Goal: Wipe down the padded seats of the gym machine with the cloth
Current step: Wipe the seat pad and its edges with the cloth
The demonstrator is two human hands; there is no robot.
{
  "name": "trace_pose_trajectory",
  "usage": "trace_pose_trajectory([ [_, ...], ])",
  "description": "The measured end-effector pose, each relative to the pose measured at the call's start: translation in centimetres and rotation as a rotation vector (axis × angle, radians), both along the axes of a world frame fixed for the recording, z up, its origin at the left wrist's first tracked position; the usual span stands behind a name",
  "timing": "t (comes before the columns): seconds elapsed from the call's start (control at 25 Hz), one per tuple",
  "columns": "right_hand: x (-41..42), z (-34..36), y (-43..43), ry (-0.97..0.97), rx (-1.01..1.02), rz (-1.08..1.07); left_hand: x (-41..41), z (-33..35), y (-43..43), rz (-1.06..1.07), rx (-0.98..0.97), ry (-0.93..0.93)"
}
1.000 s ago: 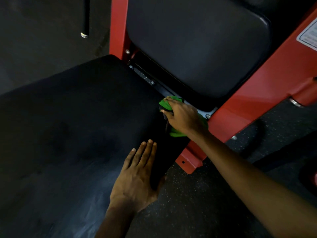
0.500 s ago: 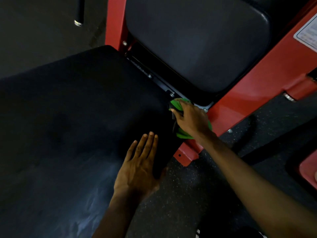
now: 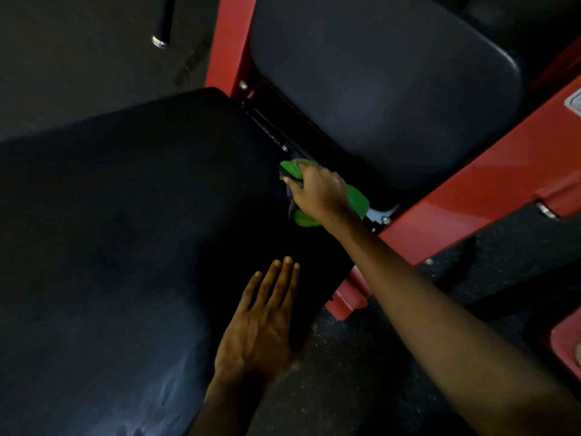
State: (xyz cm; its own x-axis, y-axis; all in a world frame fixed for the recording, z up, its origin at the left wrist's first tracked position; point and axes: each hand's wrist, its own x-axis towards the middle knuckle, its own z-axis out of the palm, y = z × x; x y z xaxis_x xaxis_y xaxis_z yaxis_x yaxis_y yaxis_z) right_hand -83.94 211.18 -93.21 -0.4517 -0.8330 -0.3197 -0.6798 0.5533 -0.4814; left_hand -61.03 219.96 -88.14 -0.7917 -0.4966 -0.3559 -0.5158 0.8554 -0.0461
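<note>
- The seat pad (image 3: 125, 231) fills frame left and centre; the back pad (image 3: 377, 89) is at upper right.
- The cloth (image 3: 356, 199), gripped under the right hand (image 3: 317, 193), lies between the pads.
- The left hand (image 3: 261, 325) lies flat on the seat pad, lower centre.

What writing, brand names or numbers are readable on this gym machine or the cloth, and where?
No readable text anywhere.
Pale sticker on the red frame: cut off by the picture's edge, too blurred to read.
Green cloth and black seat pad: no print shows.
</note>
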Motion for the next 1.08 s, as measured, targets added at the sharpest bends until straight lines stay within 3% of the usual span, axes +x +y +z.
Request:
trace_pose_trajectory([
  [0.12,0.3,-0.4,2.4,0.029,-0.014,-0.018,-0.1,0.1,-0.1,0.013,0.008,-0.006],
  [0.4,-1.2,-0.6,-3.5,-0.081,0.008,0.015,-0.5,0.8,0.1,0.014,-0.015,-0.017],
  [0.68,-0.5,-2.4,5.3,-0.068,-0.131,0.016,-0.4,0.7,0.1,0.014,-0.024,-0.071],
  [0.96,-1.3,-1.6,2.8,-0.032,-0.035,-0.056,-0.4,0.7,0.2,0.005,-0.054,-0.086],
  [1.08,-0.4,-1.5,6.6,-0.075,-0.12,-0.072,-0.4,0.8,0.2,0.01,-0.051,-0.083],
])
